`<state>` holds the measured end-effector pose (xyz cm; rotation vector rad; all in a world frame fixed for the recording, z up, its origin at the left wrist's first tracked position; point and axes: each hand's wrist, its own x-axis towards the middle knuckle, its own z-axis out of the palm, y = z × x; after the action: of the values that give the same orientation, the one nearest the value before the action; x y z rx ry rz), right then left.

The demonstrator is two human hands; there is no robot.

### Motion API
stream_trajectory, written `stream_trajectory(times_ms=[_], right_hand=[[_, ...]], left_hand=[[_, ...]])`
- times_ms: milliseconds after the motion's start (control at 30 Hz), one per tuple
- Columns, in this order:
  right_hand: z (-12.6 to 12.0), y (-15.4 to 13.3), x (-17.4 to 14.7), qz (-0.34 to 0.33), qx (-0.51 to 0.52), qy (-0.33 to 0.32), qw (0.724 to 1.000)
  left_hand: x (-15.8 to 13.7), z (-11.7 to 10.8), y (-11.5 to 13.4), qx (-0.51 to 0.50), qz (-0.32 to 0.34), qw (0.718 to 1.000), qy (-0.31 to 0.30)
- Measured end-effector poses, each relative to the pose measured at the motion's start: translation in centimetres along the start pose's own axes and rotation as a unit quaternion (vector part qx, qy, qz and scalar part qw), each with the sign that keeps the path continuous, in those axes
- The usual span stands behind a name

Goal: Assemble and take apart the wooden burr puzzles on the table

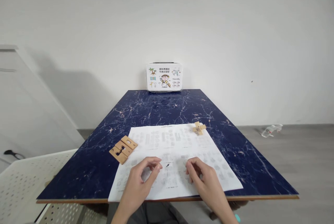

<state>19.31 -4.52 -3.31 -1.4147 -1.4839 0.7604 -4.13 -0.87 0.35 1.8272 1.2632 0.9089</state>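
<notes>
Both hands are rested on a printed sheet [172, 154] laid on the dark blue marbled surface [99, 168]. The left hand [142, 178] and right hand [202, 177] are loosely curled, nothing grasped. Wooden pieces [123, 148] lie at 10 o'clock, a wooden cross [198, 128] at 1 o'clock. "TRAVEL" is read on the white box [164, 77] at 12 o'clock.

Plain room (home-like): marbled table [167, 112], bare wall [235, 25], grey floor [300, 154].

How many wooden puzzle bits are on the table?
2 groups: a flat slotted set left of the paper, by the left hand, and a small cross-shaped piece on the paper's far right corner. How many plates make up each is unclear.
</notes>
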Motion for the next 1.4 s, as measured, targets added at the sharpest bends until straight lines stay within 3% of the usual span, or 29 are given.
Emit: stream_trajectory(times_ms=[133, 233, 400, 500, 600, 833, 967, 1400], right_hand=[[-0.1, 0.0, 0.0, -0.007, 0.006, -0.002, 1.0], [-0.1, 0.0, 0.0, -0.01, 0.009, -0.007, 1.0], [-0.1, 0.0, 0.0, -0.006, 0.003, -0.01, 1.0], [-0.2, -0.1, 0.0, -0.007, 0.003, -0.024, 1.0], [-0.3, -0.1, 0.0, -0.005, 0.01, -0.036, 0.999], [-0.3, -0.1, -0.1, -0.005, 0.015, -0.033, 0.999], [-0.3, -0.2, 0.0, -0.003, 0.017, -0.031, 0.999], [-0.4, -0.4, 0.1, -0.004, 0.009, -0.027, 1.0]], left_hand=[[0.3, -0.7, 0.3, 0.044, 0.001, 0.999, 0.01], [1.0, -2.3, -0.3, 0.119, 0.019, 0.991, 0.05], [3.0, -5.2, -3.5, 0.286, 0.105, 0.941, 0.146], [3.8, -5.9, -5.5, 0.368, 0.056, 0.908, 0.192], [4.3, -6.0, -7.0, 0.412, 0.0, 0.893, 0.182], [4.4, -5.9, -8.3, 0.439, -0.002, 0.884, 0.161], [4.4, -6.0, -8.1, 0.43, 0.016, 0.888, 0.16], [4.8, -6.1, -7.1, 0.42, -0.031, 0.894, 0.153]])
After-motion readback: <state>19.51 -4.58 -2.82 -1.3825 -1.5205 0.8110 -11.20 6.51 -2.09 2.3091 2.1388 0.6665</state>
